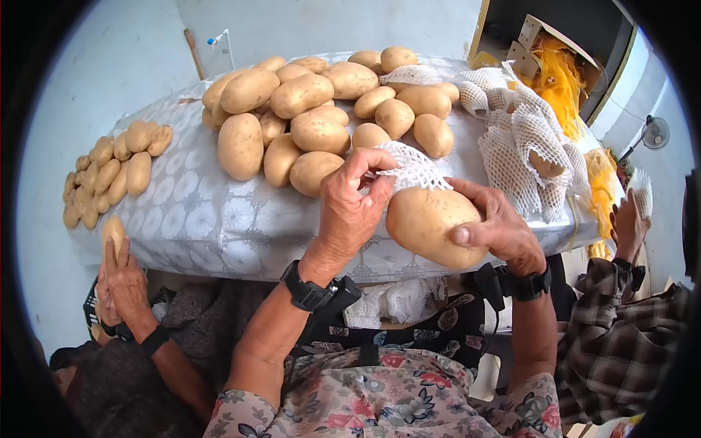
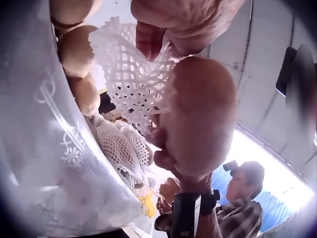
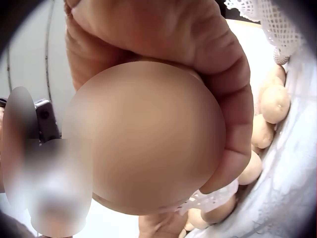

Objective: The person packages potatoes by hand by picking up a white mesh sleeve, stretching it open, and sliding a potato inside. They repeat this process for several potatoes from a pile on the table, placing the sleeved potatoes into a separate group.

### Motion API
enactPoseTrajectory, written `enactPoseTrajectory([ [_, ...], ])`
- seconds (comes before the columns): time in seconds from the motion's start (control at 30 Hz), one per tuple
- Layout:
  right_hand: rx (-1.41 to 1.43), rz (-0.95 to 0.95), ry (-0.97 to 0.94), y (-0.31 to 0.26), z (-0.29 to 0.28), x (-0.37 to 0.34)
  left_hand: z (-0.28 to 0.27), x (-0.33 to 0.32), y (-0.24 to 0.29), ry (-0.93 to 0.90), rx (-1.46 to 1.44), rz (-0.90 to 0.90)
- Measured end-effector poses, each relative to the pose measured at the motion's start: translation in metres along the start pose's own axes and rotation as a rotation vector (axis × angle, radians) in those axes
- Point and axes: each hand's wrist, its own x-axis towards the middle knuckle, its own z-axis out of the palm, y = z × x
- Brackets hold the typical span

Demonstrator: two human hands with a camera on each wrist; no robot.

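A large potato (image 1: 431, 228) is gripped by my right hand (image 1: 504, 226), thumb on its near side and fingers around the back. In the right wrist view the curled fingers wrap the potato (image 3: 148, 139). My left hand (image 1: 354, 193) pinches the edge of a white foam net sleeve (image 1: 412, 166). The sleeve lies against the potato's far upper end. In the left wrist view the net (image 2: 131, 74) hangs from the fingertips beside the bare potato (image 2: 200, 116).
A pile of bare potatoes (image 1: 299, 95) lies on the patterned tablecloth (image 1: 219, 233). Netted potatoes (image 1: 529, 139) are heaped at the right, a smaller pile (image 1: 109, 171) at the far left. People sit on both sides; one hand (image 1: 629, 226) holds a netted item. More nets (image 1: 394, 303) lie on my lap.
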Motion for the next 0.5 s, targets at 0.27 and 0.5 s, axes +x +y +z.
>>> enactPoseTrajectory([
  [0.27,-0.103,-0.189,0.375,0.004,0.014,0.017,0.000,-0.015,0.007,-0.023,0.387,0.313],
  [0.5,0.042,-0.296,0.694,0.027,0.030,0.050,0.033,-0.037,0.004,-0.134,0.200,0.192],
])
